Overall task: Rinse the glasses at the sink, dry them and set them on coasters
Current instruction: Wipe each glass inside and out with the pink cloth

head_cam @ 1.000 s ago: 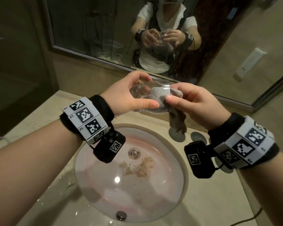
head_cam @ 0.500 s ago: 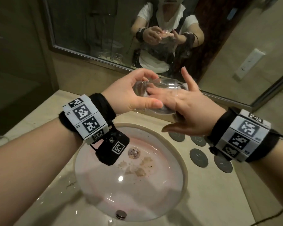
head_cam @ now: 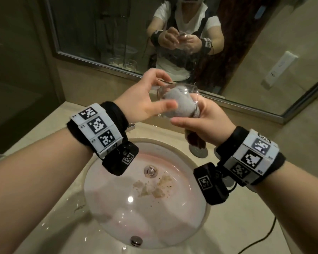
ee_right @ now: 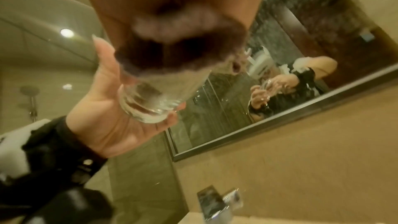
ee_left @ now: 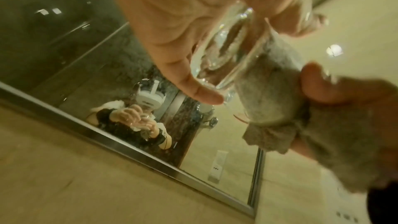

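Note:
Above the sink my left hand (head_cam: 147, 101) holds a clear glass (head_cam: 162, 92) by its base, tipped on its side with the mouth toward my right hand (head_cam: 200, 118). A grey cloth (head_cam: 178, 103) is stuffed into the glass, and my right hand grips the cloth at the rim. The cloth's loose end hangs below that hand. In the left wrist view the glass (ee_left: 226, 54) lies between thumb and fingers with the cloth (ee_left: 267, 94) filling its mouth. In the right wrist view the glass (ee_right: 150, 101) rests in the left palm, with the cloth (ee_right: 178, 45) close to the lens.
A round sink basin (head_cam: 117, 208) with brown residue near the drain sits below the hands. One round coaster (head_cam: 198, 151) shows on the counter to its right. The mirror (head_cam: 117, 33) behind reflects more glasses. The faucet (ee_right: 217, 203) stands at the back of the basin.
My right hand, which lay flat with straight fingers on the glass half a second ago, now grips the cloth pushed inside it. The left hand keeps hold of the glass's base.

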Available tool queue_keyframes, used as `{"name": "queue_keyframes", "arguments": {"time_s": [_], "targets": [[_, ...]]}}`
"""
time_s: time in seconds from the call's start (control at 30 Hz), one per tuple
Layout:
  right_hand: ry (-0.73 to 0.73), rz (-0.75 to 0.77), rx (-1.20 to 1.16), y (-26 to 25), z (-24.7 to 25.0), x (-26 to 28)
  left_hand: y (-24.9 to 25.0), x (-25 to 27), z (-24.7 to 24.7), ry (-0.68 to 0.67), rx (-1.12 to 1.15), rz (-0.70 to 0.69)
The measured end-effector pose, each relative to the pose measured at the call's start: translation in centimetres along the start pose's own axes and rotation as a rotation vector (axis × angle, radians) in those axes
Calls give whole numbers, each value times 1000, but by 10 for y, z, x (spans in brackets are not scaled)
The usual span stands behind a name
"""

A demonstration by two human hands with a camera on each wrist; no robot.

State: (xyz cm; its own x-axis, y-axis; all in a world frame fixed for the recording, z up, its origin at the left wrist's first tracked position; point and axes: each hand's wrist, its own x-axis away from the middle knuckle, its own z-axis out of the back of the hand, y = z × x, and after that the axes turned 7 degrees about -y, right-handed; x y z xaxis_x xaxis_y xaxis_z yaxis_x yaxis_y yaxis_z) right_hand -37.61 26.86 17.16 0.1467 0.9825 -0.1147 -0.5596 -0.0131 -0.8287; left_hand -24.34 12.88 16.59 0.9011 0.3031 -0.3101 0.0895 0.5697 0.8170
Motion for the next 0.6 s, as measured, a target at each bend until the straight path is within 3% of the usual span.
{"name": "queue_keyframes", "arguments": {"time_s": [0.1,0.2,0.33,0.4,0.47,0.53,0.6], "targets": [[125,44,116,-4,1,-3,-7,-1,3,-45,502,240],[122,53,178,-10,-3,-4,-5,-1,-2,-161,637,355],[-4,-89,-151,-20,-8,-2,-5,-2,-10,20,468,245],[-44,-124,-481,-22,-7,0,-4,1,-12,56,369,124],[-27,-152,-664,-21,-5,1,-3,3,-8,45,273,17],[23,-141,-630,-21,-5,2,-8,1,-5,-6,235,-19],[77,-110,-454,-20,-5,2,-14,-1,-3,-77,406,84]]}}
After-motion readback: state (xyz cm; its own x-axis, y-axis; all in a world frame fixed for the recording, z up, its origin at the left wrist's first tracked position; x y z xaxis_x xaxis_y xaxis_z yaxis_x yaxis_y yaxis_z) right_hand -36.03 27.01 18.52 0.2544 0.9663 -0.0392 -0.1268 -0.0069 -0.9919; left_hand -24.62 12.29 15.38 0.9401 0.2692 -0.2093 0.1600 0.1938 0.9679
